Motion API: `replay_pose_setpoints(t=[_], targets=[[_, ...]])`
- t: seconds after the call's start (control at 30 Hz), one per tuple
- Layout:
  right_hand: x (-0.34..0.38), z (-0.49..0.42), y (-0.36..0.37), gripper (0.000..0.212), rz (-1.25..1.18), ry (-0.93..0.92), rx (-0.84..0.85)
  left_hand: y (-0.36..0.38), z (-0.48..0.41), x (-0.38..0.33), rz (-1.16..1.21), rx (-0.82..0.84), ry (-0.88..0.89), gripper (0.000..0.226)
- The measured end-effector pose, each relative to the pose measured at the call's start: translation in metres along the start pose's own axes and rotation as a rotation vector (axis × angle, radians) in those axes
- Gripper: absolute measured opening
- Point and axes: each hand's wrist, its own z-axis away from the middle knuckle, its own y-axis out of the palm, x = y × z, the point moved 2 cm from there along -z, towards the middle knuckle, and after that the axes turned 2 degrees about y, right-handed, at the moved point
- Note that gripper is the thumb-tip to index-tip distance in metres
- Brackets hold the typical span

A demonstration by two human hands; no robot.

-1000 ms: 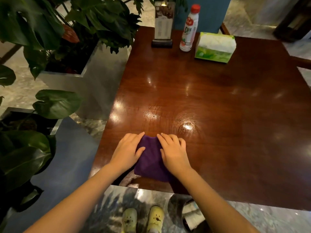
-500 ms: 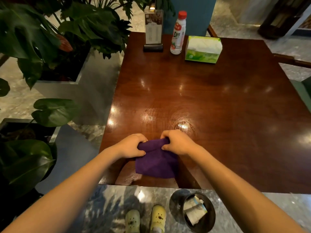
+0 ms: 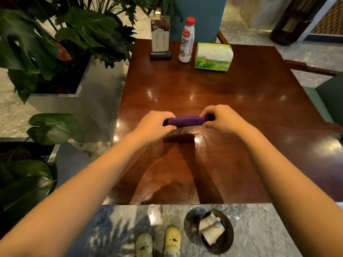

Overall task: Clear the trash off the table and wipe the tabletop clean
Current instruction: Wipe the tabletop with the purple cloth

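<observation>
Counter (image 3: pixel 213 101): glossy wood, no trash visible. Left hand (image 3: pixel 155 123), right hand (image 3: pixel 221 119): each grip closed on one end of purple cloth (image 3: pixel 188 121), mid-counter. Best technique: even pressure, overlapping strokes, edge to edge.

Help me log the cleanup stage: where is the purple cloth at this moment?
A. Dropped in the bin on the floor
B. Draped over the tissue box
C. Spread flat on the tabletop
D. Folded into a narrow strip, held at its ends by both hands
D: the purple cloth is a narrow strip with the left hand and right hand gripping its ends.
</observation>
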Motion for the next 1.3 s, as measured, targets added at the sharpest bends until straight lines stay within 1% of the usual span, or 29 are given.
replay_pose_setpoints(t=[0.07,0.17,0.23,0.3,0.33,0.37,0.4,0.47,0.5,0.53,0.6,0.63,0.67,0.73,0.8,0.9,1.0,1.07,1.13,1.17,1.3], targets=[[-0.021,0.011,0.033,0.028,-0.009,0.017,0.022,0.036,0.012,0.005,0.02,0.034,-0.036,0.019],[-0.048,0.05,0.095,0.028,-0.046,0.044,0.163,0.089,0.049,0.012,0.048,0.178,-0.084,0.021],[-0.059,0.076,0.124,0.024,-0.091,0.071,0.249,0.107,0.07,0.014,0.071,0.251,-0.092,0.017],[-0.063,0.088,0.134,0.023,-0.18,0.086,0.29,0.112,0.078,0.018,0.104,0.244,-0.096,0.016],[-0.063,0.086,0.134,0.023,-0.216,0.088,0.276,0.111,0.076,0.019,0.131,0.212,-0.113,0.017],[-0.064,0.08,0.131,0.025,-0.226,0.084,0.23,0.109,0.072,0.02,0.157,0.168,-0.135,0.019],[-0.064,0.071,0.128,0.028,-0.189,0.068,0.147,0.108,0.066,0.021,0.166,0.116,-0.155,0.022],[-0.059,0.052,0.124,0.037,0.024,-0.022,-0.05,0.104,0.049,0.024,0.127,0.035,-0.178,0.029],[-0.054,0.044,0.126,0.043,0.133,-0.097,-0.093,0.103,0.043,0.028,0.072,0.019,-0.166,0.035],[-0.051,0.037,0.132,0.048,0.208,-0.19,-0.082,0.102,0.038,0.034,-0.009,0.016,-0.134,0.041],[-0.046,0.031,0.15,0.053,0.323,-0.383,0.038,0.097,0.033,0.054,-0.203,0.009,-0.07,0.05],[-0.046,0.031,0.161,0.056,0.357,-0.439,0.109,0.094,0.034,0.067,-0.285,0.005,-0.082,0.053],[-0.047,0.033,0.17,0.058,0.384,-0.466,0.151,0.091,0.038,0.079,-0.358,0.003,-0.129,0.056],[-0.05,0.036,0.18,0.059,0.408,-0.451,0.173,0.089,0.049,0.102,-0.456,0.022,-0.247,0.061],[-0.051,0.045,0.186,0.056,0.408,-0.46,0.155,0.092,0.059,0.117,-0.46,0.057,-0.314,0.067],[-0.056,0.065,0.192,0.052,0.446,-0.604,0.12,0.099,0.065,0.126,-0.453,0.07,-0.335,0.078],[-0.066,0.07,0.19,0.052,0.464,-0.78,0.129,0.1,0.066,0.125,-0.495,0.028,-0.319,0.076],[-0.076,0.048,0.183,0.052,0.491,-0.845,0.128,0.101,0.065,0.125,-0.505,0.019,-0.312,0.077],[-0.09,0.01,0.172,0.052,0.506,-0.804,0.081,0.101,0.065,0.128,-0.511,0.016,-0.316,0.077],[-0.096,-0.013,0.166,0.053,0.499,-0.749,0.057,0.102,0.065,0.129,-0.518,0.016,-0.319,0.076],[-0.111,-0.103,0.132,0.055,0.446,-0.483,0.043,0.104,0.065,0.129,-0.554,0.012,-0.321,0.07]])
